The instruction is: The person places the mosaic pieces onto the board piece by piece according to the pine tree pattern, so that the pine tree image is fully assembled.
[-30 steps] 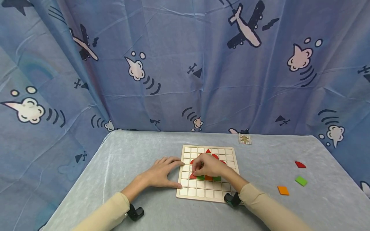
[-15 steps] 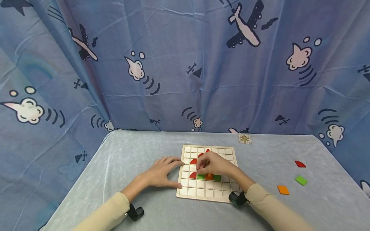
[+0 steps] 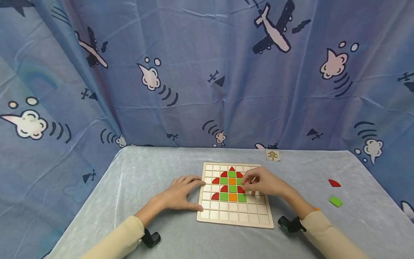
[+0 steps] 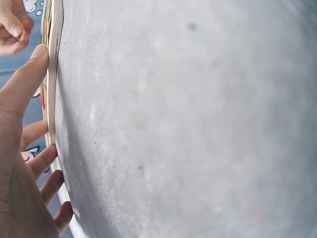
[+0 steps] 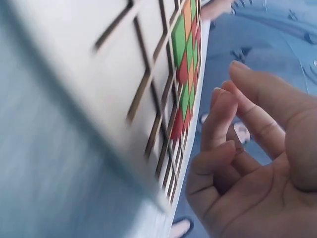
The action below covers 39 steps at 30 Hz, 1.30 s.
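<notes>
A light wooden grid board (image 3: pixel 220 214) lies on the table, with red, green and orange tiles set in its cells as a tree-like figure. The bottom row has a red quarter-round tile (image 3: pixel 215 196), green tiles and an orange square tile (image 3: pixel 232 197). My left hand (image 3: pixel 181 193) touches the board's left edge, fingers spread, also plain in the left wrist view. Over the figure's right side hovers my right hand (image 3: pixel 266 181). In the right wrist view its fingers are loosely bent, thumb and fingertips apart, and I see nothing between them.
Right of the board lie a loose red quarter-round tile (image 3: pixel 334 183) and a green square tile (image 3: pixel 336 201). An orange tile (image 3: pixel 317 209) is mostly hidden by the right forearm. A small tree-pattern card (image 3: pixel 273 155) lies near the back edge, before a blue curtain (image 3: pixel 194 90).
My right hand has moved right from the figure's left and middle to its right side, uncovering the tiles there. Its forearm now covers most of the loose orange tile. The left hand has stayed put.
</notes>
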Each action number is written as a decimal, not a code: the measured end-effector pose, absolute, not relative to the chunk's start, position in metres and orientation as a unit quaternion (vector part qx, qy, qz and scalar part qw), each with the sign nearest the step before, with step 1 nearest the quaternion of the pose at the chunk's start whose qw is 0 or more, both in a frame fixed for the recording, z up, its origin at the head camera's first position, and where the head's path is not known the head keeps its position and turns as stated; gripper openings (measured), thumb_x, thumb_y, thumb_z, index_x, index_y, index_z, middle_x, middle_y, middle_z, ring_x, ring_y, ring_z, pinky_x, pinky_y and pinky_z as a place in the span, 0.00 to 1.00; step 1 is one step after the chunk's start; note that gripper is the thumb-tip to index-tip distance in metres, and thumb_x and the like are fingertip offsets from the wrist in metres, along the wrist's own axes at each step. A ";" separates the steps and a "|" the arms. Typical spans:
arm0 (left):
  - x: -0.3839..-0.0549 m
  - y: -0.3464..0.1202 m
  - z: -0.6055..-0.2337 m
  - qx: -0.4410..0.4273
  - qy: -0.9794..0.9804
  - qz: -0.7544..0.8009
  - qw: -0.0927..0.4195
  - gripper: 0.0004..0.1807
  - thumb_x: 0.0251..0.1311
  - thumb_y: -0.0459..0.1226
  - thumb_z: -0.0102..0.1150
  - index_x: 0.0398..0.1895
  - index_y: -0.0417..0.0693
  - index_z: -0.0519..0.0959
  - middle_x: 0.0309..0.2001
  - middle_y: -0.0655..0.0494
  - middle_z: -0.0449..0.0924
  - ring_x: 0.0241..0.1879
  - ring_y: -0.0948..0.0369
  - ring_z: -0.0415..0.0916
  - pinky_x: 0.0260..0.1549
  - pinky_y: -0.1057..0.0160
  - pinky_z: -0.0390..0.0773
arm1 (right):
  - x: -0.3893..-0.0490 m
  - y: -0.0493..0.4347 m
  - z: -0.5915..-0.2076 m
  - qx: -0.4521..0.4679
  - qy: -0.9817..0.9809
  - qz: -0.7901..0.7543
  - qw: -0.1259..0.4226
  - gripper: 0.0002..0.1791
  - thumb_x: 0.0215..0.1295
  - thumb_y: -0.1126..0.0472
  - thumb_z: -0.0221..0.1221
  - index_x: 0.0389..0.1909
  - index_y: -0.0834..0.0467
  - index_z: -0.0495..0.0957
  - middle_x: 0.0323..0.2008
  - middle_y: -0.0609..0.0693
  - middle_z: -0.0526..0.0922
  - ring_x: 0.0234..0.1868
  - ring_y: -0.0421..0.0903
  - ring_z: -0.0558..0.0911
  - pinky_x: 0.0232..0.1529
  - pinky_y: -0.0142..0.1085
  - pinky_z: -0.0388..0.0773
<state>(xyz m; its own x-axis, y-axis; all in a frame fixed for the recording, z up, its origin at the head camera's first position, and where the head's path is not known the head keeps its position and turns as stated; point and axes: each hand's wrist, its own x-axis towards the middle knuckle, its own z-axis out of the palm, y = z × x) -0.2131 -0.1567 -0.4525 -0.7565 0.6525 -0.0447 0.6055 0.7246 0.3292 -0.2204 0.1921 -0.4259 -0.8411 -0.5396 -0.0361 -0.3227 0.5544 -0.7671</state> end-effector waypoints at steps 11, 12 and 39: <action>-0.212 -0.156 -0.451 0.344 0.924 0.151 0.076 0.46 0.50 0.70 0.61 0.72 0.65 0.64 0.73 0.59 0.62 0.71 0.53 0.60 0.63 0.43 0.63 | -0.206 0.261 -0.421 -0.182 0.892 -0.399 0.103 0.12 0.64 0.55 0.65 0.43 0.57 0.84 0.38 0.50 0.84 0.35 0.37 0.78 0.34 0.31 0.75; -0.212 -0.156 -0.450 0.344 0.924 0.152 0.075 0.46 0.50 0.70 0.61 0.72 0.65 0.64 0.73 0.59 0.62 0.71 0.53 0.60 0.63 0.43 0.63 | -0.204 0.267 -0.421 -0.177 0.893 -0.401 0.101 0.12 0.64 0.55 0.65 0.43 0.57 0.84 0.39 0.51 0.84 0.35 0.36 0.79 0.34 0.31 0.76; -0.212 -0.156 -0.452 0.344 0.924 0.151 0.070 0.47 0.49 0.70 0.62 0.71 0.66 0.65 0.72 0.60 0.63 0.70 0.54 0.61 0.62 0.44 0.64 | -0.182 0.399 -0.420 -0.014 0.930 -0.344 0.132 0.29 0.71 0.45 0.57 0.61 0.62 0.75 0.50 0.50 0.82 0.37 0.32 0.76 0.36 0.35 0.77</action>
